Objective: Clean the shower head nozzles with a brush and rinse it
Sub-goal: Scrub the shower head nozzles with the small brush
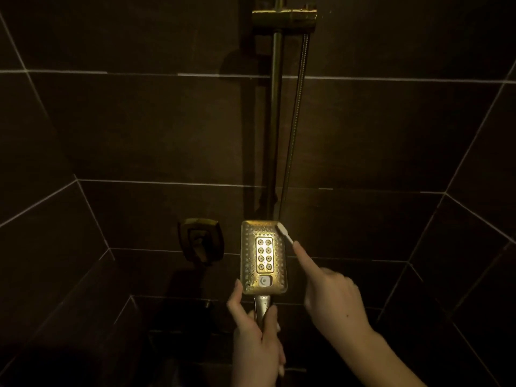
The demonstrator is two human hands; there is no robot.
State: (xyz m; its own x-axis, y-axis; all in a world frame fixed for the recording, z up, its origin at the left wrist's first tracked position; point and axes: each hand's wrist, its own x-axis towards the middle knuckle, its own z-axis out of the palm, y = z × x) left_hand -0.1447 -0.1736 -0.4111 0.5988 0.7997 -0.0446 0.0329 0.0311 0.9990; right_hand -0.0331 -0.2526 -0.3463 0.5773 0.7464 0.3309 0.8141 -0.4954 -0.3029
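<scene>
Shower head (264,256): rectangular, gold-toned, held up in front of the slide rail (275,121), face with its nozzles turned toward the camera; long axis runs upright, handle (262,307) at the bottom.
Brush (284,233): small and white, its bristle end touching the shower head's upper right corner; the shaft slants down and to the right, away from the face.
Right hand (332,291): just right of the shower head, fingers curled on the brush, forefinger laid straight along the shaft; the nearer hand to the nozzles.
Left hand (258,331): directly below the shower head, wrapped round the handle, one fingertip against the lower left edge of the face.
Hands relative to each other: apart, one to each item.
Hose (293,129): hangs just right of the slide rail, above the shower head.
Wall control (201,238): left of the shower head, untouched.
Assessment: scrubbing appears under way at the top corner; remaining nozzles lie down and left of the bristles, along the long axis. Rinse not yet done, by appearance.
</scene>
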